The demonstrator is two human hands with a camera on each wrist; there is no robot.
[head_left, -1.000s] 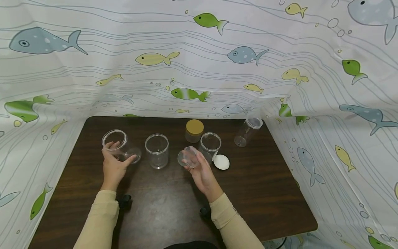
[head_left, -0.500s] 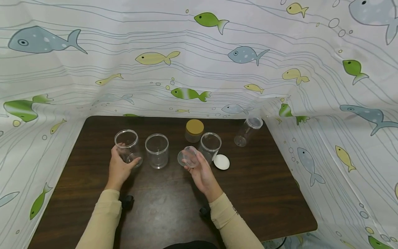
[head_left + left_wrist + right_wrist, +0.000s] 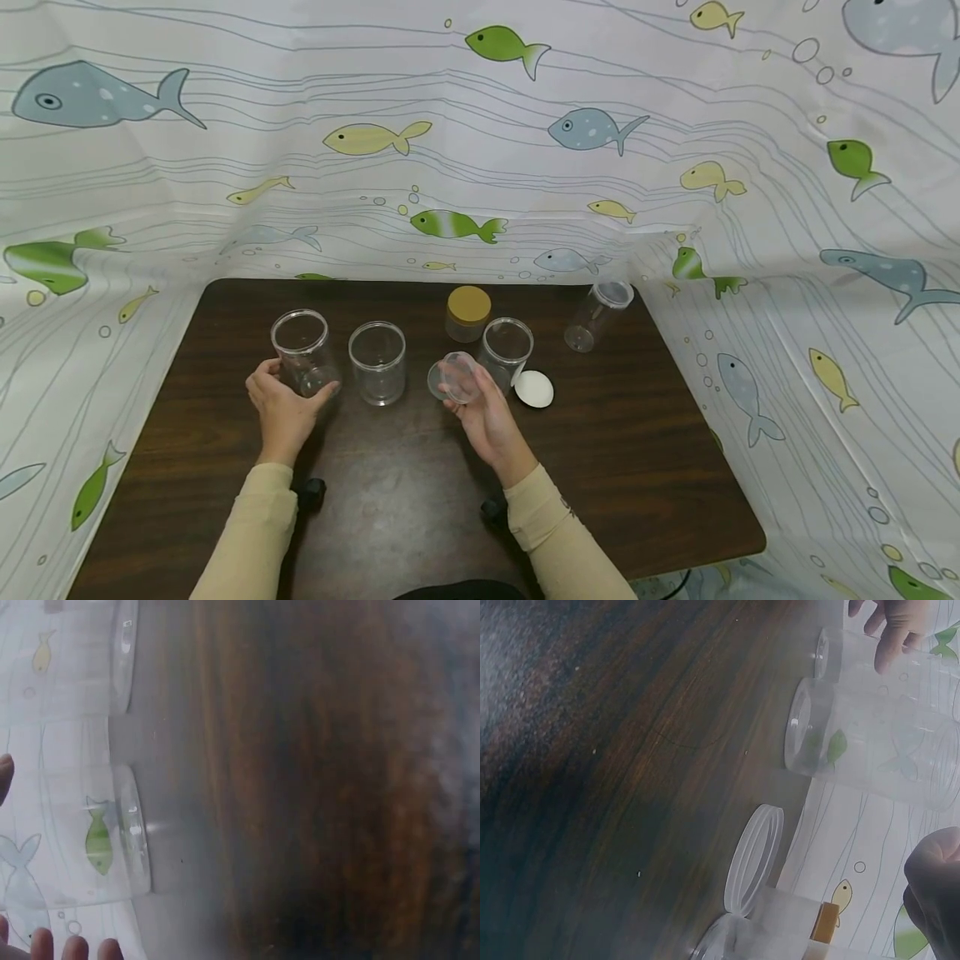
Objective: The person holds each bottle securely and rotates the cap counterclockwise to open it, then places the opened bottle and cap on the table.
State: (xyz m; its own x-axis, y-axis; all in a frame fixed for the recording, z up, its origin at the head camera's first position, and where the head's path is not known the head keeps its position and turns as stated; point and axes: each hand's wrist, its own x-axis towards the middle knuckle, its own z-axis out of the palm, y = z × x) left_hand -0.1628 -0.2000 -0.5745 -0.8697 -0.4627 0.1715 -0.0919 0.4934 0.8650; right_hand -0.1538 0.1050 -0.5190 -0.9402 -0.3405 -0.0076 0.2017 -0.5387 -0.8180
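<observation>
My left hand is around the lower near side of the leftmost clear jar, thumb by its right side. In the left wrist view straight fingers lie apart from that jar's wall. My right hand holds a thin clear lid tilted between thumb and fingers, fingertips showing through it. In the right wrist view a clear ring-shaped lid lies on the table below the right hand. A second clear open jar stands between the hands.
Behind the right hand stand a jar with a gold lid and an open clear jar. A white round lid lies beside them. A tall clear jar is near the back right corner of the brown table.
My left hand has brought the leftmost jar to the right and upright beside the second jar; its fingers have since spread away from the jar's left side. The right hand stays still.
</observation>
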